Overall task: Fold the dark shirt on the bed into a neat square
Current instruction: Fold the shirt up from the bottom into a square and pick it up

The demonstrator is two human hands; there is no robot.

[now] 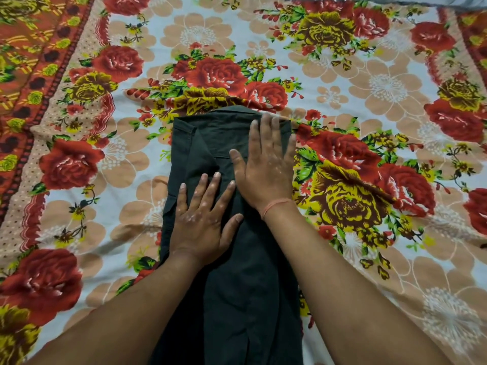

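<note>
Nearest the camera, both forearms reach forward over the dark shirt (237, 299), which lies on the bed as a long narrow strip, sides already turned in, running from the lower frame edge up to mid-frame. Its lower end is cut off by the frame. Left hand (203, 225): palm down on the strip's middle, fingers straight and slightly spread, gripping nothing. Judgement: it pins and flattens the layered cloth so the side folds do not spring open. Orange thread (276, 205) on the right wrist, just beside the left thumb. Right hand (266, 167): also flat, fingers straight, set farther up and toward the strip's right edge, fingertips close to the far corner. The two hands sit close together; whether they touch cannot be told. Far end of the shirt (232, 111) shows a raised fold, possibly the collar; a diagonal crease crosses the left half. Beyond it the floral bedsheet (369, 75) is rucked into a ridge just past the shirt. Judged stage: smoothing before the lengthwise folds; the strip is not yet a square.
</note>
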